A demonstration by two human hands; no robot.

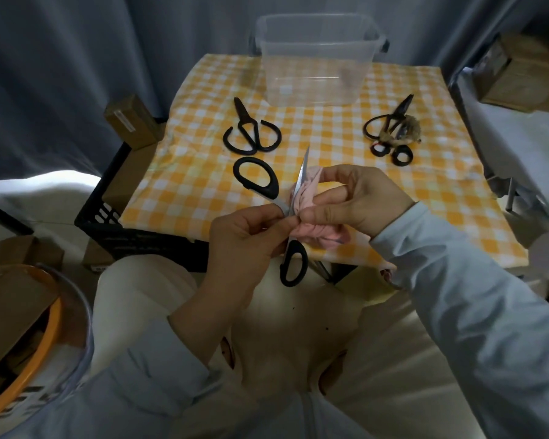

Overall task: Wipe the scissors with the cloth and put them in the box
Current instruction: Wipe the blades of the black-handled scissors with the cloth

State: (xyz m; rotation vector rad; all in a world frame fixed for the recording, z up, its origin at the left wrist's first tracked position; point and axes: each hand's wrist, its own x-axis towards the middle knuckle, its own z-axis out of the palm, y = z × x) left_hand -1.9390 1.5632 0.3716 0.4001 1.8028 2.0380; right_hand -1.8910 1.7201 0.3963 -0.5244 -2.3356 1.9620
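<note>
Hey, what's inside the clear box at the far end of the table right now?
No scissors show in the clear box; through its walls only the checked tablecloth appears. A faint smudge low on its right side is too blurred to identify. Nothing blocks the view in.

Yellow-and-white checked tablecloth spread before me, black plastic crate against its left edge with brown cartons in it, more cartons stacked past the far right corner, grey curtain behind, orange-rimmed bin low at my left
</note>
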